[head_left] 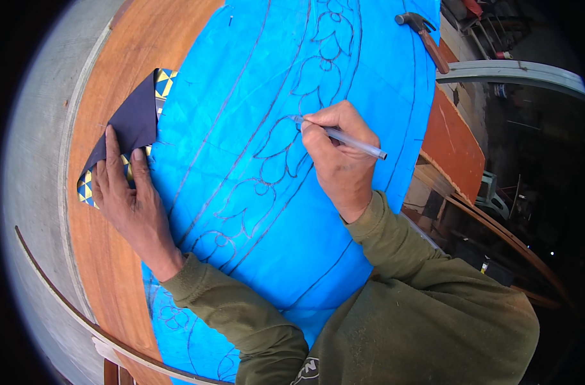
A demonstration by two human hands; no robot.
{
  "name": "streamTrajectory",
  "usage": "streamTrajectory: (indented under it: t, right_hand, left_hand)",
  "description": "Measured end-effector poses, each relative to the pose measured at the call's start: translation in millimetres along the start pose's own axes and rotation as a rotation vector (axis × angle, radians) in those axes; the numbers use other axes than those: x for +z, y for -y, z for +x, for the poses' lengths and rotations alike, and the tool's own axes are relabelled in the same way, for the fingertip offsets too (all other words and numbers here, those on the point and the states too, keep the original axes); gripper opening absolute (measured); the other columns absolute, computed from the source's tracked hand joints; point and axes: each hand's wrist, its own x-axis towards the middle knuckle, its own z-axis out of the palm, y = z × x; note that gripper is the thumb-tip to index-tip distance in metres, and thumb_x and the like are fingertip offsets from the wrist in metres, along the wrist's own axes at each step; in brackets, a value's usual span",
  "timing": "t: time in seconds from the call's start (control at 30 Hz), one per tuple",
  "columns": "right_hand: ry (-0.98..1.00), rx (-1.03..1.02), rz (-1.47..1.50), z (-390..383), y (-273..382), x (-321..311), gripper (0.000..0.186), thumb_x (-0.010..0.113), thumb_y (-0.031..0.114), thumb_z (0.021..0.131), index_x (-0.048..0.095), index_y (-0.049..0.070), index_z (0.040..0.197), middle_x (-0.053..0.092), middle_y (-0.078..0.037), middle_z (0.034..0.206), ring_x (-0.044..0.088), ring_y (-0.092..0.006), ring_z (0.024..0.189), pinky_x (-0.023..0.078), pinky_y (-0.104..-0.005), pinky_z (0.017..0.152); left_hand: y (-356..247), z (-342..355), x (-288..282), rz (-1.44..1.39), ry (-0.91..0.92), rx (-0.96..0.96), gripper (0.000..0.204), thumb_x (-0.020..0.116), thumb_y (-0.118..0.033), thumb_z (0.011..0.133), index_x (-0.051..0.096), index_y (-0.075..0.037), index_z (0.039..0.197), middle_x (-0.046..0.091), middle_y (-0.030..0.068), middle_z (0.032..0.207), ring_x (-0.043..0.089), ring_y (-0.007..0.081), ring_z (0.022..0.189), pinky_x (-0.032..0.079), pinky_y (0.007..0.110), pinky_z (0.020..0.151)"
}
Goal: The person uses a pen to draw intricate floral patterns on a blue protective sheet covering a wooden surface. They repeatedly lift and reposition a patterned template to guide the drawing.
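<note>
A large blue sheet (382, 83) bears dark drawn lines and a band of flower and leaf outlines. My right hand (340, 157) grips a clear pen (363, 146), its tip at a leaf outline near the sheet's middle. My left hand (135, 199) lies with fingers apart on a folded dark purple piece (135, 112) with a yellow-and-blue patterned side, at the sheet's left edge on the wooden board (157, 35).
A hammer (427, 38) lies at the sheet's top right edge. Beyond are a reddish board (453, 147), a pale rail (510, 74) and dim clutter. A thin curved strip (55, 282) runs along the lower left.
</note>
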Motion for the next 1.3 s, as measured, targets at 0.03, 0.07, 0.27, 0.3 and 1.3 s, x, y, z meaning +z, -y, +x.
streamTrajectory:
  t: [0.03,0.07,0.27,0.3,1.3]
  right_hand:
    - [-0.004,0.0,-0.005,-0.6,-1.1,-0.4,0.01,0.073,-0.005,0.09,0.065,0.002,0.089,0.064,-0.004,0.072,0.056,-0.0053,0.061,0.043,-0.027,0.048]
    - [-0.012,-0.005,-0.009,-0.9,-1.4,-0.9,0.01,0.072,-0.005,0.09,0.065,0.002,0.089,0.064,-0.004,0.073,0.056,-0.0056,0.061,0.043,-0.0272,0.048]
    - [-0.044,0.007,0.0,-0.3,-0.5,-2.6,0.009,0.071,-0.004,0.091,0.065,0.002,0.088,0.062,-0.005,0.074,0.055,-0.0063,0.062,0.042,-0.0276,0.048]
    - [-0.046,0.003,-0.001,0.2,-1.1,-2.8,0.009,0.071,-0.004,0.091,0.064,0.001,0.087,0.062,-0.004,0.074,0.055,-0.0063,0.062,0.042,-0.0276,0.048]
    - [0.374,0.009,0.098,-5.5,17.9,-1.3,0.005,0.073,0.001,0.089,0.071,0.003,0.085,0.066,-0.004,0.075,0.059,-0.0065,0.063,0.045,-0.0276,0.05]
  left_hand:
    - [0.1,-0.4,0.6,0.006,-0.003,0.001,0.046,0.065,-0.032,0.107,0.064,-0.019,0.151,0.068,0.0141,0.144,0.055,0.0413,0.137,0.036,0.052,0.12]
    - [0.5,-0.8,1.5,0.012,-0.005,0.001,0.046,0.065,-0.032,0.107,0.064,-0.019,0.151,0.068,0.014,0.143,0.055,0.0411,0.137,0.036,0.052,0.12]
    - [0.0,-0.1,-0.9,0.015,0.003,-0.007,0.046,0.066,-0.033,0.107,0.065,-0.019,0.15,0.07,0.0136,0.141,0.057,0.0385,0.135,0.036,0.051,0.12]
    - [-0.4,0.0,-0.6,0.009,0.002,-0.009,0.046,0.066,-0.033,0.107,0.065,-0.019,0.15,0.07,0.0135,0.141,0.057,0.038,0.135,0.037,0.05,0.119]
    - [2.7,-5.2,1.0,-0.006,0.017,-0.067,0.049,0.064,-0.039,0.108,0.063,-0.019,0.153,0.065,0.0195,0.146,0.054,0.0388,0.139,0.034,0.051,0.122]
